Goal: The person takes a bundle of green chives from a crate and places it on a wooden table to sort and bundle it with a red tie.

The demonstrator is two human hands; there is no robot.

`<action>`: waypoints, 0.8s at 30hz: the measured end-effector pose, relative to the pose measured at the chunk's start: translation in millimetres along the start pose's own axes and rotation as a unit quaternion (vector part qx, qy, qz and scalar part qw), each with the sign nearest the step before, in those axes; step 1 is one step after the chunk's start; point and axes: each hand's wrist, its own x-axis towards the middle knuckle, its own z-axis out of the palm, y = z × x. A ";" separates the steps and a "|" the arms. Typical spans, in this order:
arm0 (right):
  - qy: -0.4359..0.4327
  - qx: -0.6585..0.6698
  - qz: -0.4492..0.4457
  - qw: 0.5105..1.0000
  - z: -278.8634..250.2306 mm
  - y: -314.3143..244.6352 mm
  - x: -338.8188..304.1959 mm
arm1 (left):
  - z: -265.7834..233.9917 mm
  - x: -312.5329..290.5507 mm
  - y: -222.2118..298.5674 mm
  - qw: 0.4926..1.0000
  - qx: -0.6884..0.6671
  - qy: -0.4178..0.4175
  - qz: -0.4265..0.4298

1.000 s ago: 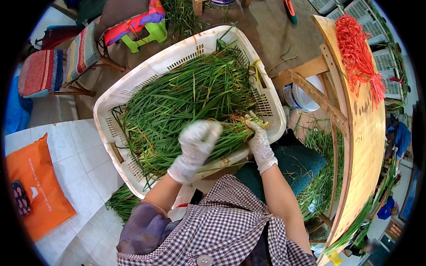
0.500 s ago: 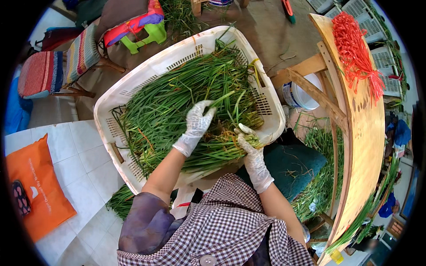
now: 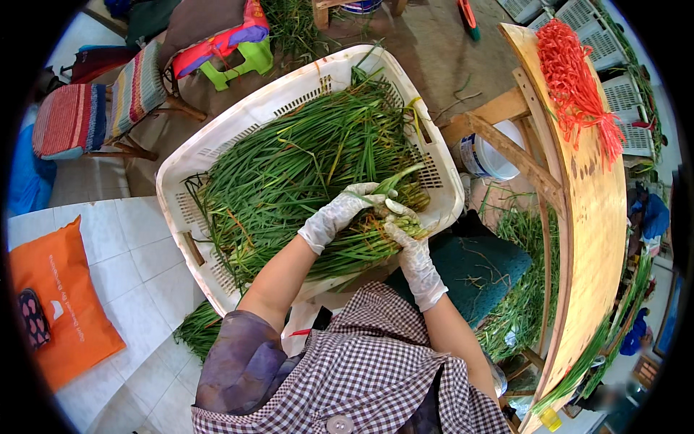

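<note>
In front of me stands a white plastic crate (image 3: 173,168) heaped with long flat green leaves (image 3: 289,155) that look like garlic chives. My left hand (image 3: 341,215), in a thin whitish glove, pinches a pale green stalk (image 3: 400,177) that sticks up past the fingertips toward the right. Close beside it, my right hand (image 3: 414,253), gloved too, has its thumb and fingers closed round the pale root ends of stalks at the crate's near right side. The fingertips of both hands nearly meet there, so the exact grip is partly hidden.
To the right rises a wooden board (image 3: 589,239) on a frame, with red ties (image 3: 575,79) on top. A white bucket (image 3: 497,155) stands behind the frame. Loose greens (image 3: 520,289) lie below. At left are an orange bag (image 3: 65,304) and a striped chair (image 3: 69,119).
My left hand has moved right and slightly down with a stalk, coming up against the right hand. The right hand has stayed nearly in place.
</note>
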 end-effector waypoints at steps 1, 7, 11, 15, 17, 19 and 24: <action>-0.005 0.008 -0.007 1.000 2.3 -1.7 0.2 | 0.9 -1.2 2.0 0.999 0.039 0.031 0.004; 0.065 0.054 -0.069 0.994 16.2 -3.1 -4.6 | 40.1 -39.4 31.7 0.692 0.705 0.079 0.133; 0.054 0.071 -0.012 0.996 -3.1 5.0 -8.3 | 22.5 -49.8 29.6 0.856 0.457 0.031 0.239; -0.027 -0.010 -0.016 0.999 4.1 -4.5 -15.9 | 0.9 -9.1 41.6 0.913 0.377 0.146 0.054; -0.079 -0.064 -0.023 0.995 10.0 -10.9 -17.5 | 27.9 9.1 49.0 0.932 0.354 0.080 -0.003; -0.117 -0.069 -0.040 0.990 18.2 -15.9 -21.4 | 21.0 33.7 29.8 0.969 0.234 -0.052 -0.058; -0.029 0.023 -0.082 0.996 5.6 2.9 -31.1 | 24.0 42.0 97.7 0.985 -0.173 -0.013 0.016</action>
